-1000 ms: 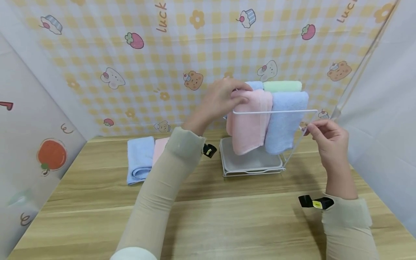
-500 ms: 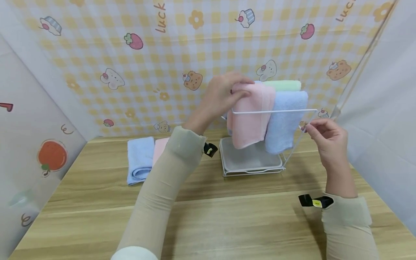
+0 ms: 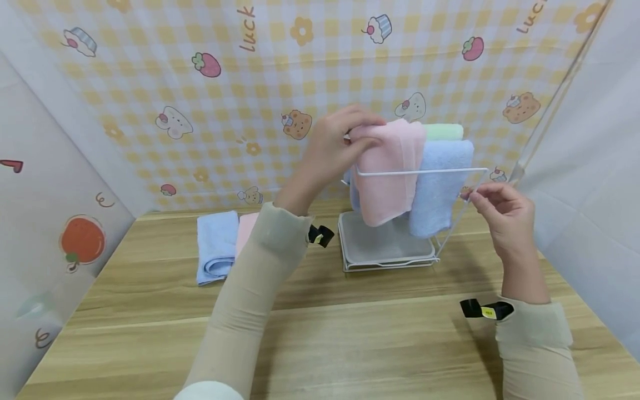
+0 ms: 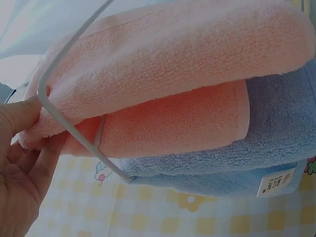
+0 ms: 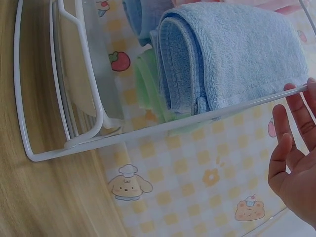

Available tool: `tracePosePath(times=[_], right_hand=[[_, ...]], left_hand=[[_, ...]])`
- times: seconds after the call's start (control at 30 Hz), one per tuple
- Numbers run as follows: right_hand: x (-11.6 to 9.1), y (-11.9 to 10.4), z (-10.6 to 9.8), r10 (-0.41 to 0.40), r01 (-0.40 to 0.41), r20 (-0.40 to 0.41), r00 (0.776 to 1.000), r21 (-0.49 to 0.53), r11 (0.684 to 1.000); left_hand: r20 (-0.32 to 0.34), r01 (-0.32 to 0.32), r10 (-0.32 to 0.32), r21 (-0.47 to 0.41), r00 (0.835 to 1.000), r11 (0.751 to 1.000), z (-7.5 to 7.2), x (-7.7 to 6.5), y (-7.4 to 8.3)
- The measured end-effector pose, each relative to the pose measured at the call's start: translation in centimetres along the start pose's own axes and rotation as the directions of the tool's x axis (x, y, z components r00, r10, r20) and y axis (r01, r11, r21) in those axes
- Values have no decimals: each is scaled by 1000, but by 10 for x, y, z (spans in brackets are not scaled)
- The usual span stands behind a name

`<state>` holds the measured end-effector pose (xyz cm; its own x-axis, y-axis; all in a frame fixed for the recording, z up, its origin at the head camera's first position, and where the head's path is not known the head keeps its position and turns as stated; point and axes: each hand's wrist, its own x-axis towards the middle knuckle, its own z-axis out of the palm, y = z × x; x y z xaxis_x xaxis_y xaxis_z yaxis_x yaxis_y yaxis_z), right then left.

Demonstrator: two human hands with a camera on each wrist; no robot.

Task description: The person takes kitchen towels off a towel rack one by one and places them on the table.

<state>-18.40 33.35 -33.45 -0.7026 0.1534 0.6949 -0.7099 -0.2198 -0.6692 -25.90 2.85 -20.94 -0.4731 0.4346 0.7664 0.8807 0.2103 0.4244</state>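
Observation:
A white wire rack (image 3: 450, 170) stands on the table with folded towels hung over its bars. My left hand (image 3: 335, 150) grips the upper left edge of a folded pink towel (image 3: 387, 189), thumb on the near side and fingers behind. In the left wrist view the pink towel (image 4: 163, 64) hangs as two layers, with the rack's wire crossing it near my hand. A blue towel (image 3: 442, 191) hangs to its right and a green one (image 3: 445, 131) behind. My right hand (image 3: 507, 216) pinches the rack's right side wire, seen also in the right wrist view (image 5: 148, 131).
A grey tray (image 3: 380, 247) sits in the rack's base. On the table to the left lie a folded blue towel (image 3: 216, 241) and a pink towel (image 3: 246, 226), partly hidden by my left sleeve. A checked curtain (image 3: 225, 111) hangs close behind the rack.
My left hand has raised the pink towel a little, its top edge now covering more of the towels behind and its lower edge higher. My right hand stays at the rack's side wire.

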Motion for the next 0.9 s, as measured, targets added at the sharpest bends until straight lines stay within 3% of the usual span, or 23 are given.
tracePosePath(times=[0.1, 0.2, 0.57, 0.73, 0.9], right_hand=[[0, 0, -1, 7, -6, 10, 1000, -10, 1000], [0, 0, -3, 23, -22, 18, 1000, -32, 999], [-1, -4, -3, 55, -48, 43, 998, -149, 988], [-1, -4, -3, 48, -40, 43, 998, -169, 985], [-1, -4, -3, 46, -40, 38, 998, -141, 989]], left_hand=[[-46, -17, 14, -70, 999, 997, 0, -4, -3], [-74, 1, -11, -130, 997, 991, 0, -8, -4], [-141, 35, -66, -206, 988, 978, -5, -13, -2], [-214, -45, 1, -202, 977, 978, -8, -13, -3], [-324, -149, 86, -173, 942, 974, -13, -16, -2]])
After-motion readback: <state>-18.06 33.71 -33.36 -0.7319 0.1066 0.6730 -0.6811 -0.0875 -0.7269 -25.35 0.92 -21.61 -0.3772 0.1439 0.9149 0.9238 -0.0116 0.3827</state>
